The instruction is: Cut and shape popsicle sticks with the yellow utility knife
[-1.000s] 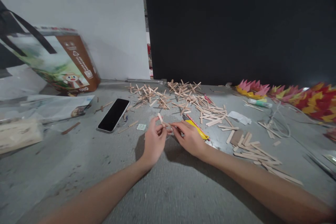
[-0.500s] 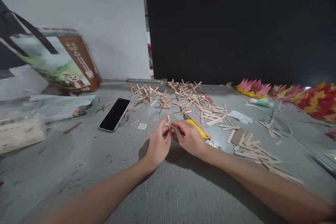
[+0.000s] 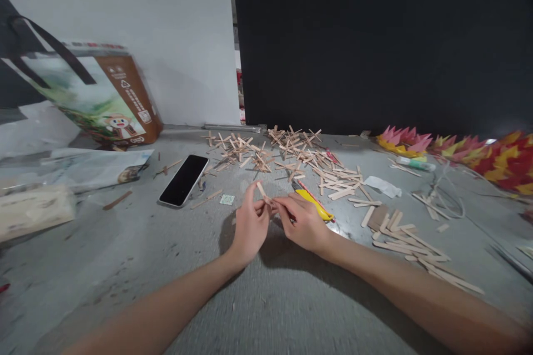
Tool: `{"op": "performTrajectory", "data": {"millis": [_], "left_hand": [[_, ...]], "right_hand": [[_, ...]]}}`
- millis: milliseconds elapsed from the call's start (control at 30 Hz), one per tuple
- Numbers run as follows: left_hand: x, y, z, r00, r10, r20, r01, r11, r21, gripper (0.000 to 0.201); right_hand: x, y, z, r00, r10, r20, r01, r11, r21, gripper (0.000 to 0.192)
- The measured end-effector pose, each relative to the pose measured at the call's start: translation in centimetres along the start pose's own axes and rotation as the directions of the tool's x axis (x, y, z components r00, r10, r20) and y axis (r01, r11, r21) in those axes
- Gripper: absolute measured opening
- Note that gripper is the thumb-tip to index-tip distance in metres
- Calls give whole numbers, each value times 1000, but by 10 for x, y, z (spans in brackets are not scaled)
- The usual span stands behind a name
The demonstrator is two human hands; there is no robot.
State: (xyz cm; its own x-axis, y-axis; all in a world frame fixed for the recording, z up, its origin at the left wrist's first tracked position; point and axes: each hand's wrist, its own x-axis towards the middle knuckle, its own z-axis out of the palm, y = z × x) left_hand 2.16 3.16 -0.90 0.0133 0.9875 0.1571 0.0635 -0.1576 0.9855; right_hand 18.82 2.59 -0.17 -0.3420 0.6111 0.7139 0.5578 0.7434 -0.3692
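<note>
My left hand [image 3: 252,227] is closed on a wooden craft stick [image 3: 261,188], whose pale end sticks up past the thumb and index finger. Fingertips of my right hand [image 3: 303,222] pinch at the same spot, where a bit of wood shows between the hands. Whether a second stick is crossed there is hard to make out. Just behind my right hand lies a yellow utility knife [image 3: 314,204]. Beyond both hands is a heap of crossed craft sticks [image 3: 245,151], and loose sticks [image 3: 412,244] lie to the right.
A phone [image 3: 183,180] and a small printed square [image 3: 227,199] lie left of my hands. Further left stand a carrier bag [image 3: 112,102] and a tissue pack [image 3: 37,211]. Folded paper flowers [image 3: 403,141], a glue stick [image 3: 418,164] and a thin cable [image 3: 460,208] are at right.
The craft stick in my left hand has tipped from nearly upright to leaning left. Both hands stay together in about the same place, and the view has shifted slightly.
</note>
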Motion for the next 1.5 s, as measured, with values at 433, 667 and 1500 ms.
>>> {"op": "performTrajectory", "data": {"millis": [433, 667, 1500], "left_hand": [[9, -1, -4, 994, -62, -93, 67, 997, 48, 24], [18, -19, -9, 967, 42, -252, 2, 985, 173, 24], [8, -11, -4, 992, 41, 120, -96, 858, 504, 25]], "right_hand": [[-9, 6, 6, 996, -85, 9, 83, 989, 125, 21], [-9, 5, 4, 996, -85, 5, 83, 985, 148, 20], [51, 31, -54, 682, 601, 417, -216, 710, -670, 31]]}}
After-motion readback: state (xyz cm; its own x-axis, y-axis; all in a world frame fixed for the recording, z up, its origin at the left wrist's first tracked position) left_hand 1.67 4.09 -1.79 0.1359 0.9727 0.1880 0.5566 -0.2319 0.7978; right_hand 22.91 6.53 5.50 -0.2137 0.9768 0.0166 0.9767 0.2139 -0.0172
